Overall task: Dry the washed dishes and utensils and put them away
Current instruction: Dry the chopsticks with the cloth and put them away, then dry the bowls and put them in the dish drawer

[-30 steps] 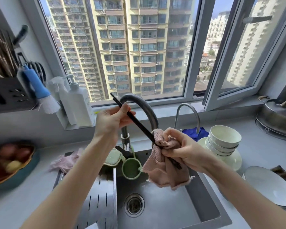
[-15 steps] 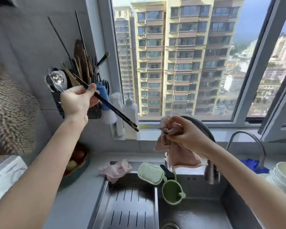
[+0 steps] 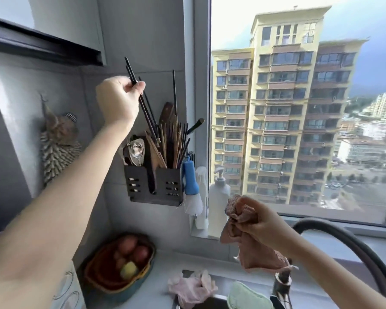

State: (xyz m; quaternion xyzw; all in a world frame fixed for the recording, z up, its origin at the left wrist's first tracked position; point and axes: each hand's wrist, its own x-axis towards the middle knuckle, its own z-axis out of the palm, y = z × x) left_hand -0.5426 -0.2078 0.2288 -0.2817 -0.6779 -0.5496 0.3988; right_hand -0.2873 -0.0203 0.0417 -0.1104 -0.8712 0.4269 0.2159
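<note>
Status: the wipe step was finished on this pair and stowing was under way. One second back the black chopsticks (image 3: 148, 118) were over the sink with the right hand (image 3: 261, 224) rubbing the pink dish cloth (image 3: 254, 253) along their lower ends; half a second back they had cleared the cloth and were travelling toward the wall. At this moment the left hand (image 3: 118, 99) was up above the wall-mounted utensil holder (image 3: 153, 186), pinching both sticks together between thumb and fingertips roughly a third down from the top, back of hand to camera so the other fingers were hidden. Sticks were tilted, tips down among the wooden chopsticks (image 3: 167, 139) standing in the compartment nearer the window, spoon (image 3: 136, 150) in the other one; couldn't tell whether the tips had bottomed out or only entered the mouth. Right hand had dropped back near the faucet (image 3: 343, 233), fingers curled round the bunched cloth, the rest hanging free, touching no dish. Read: pair was dry and nearly put away, grip not released, so not counted as done. Next move needed a straight lower and let-go; in a holder that crowded the tips could snag on neighbours or nudge the blue-handled brush (image 3: 190, 181) hanging at its side. Bowls and plates were out of frame, presumably left to do
</note>
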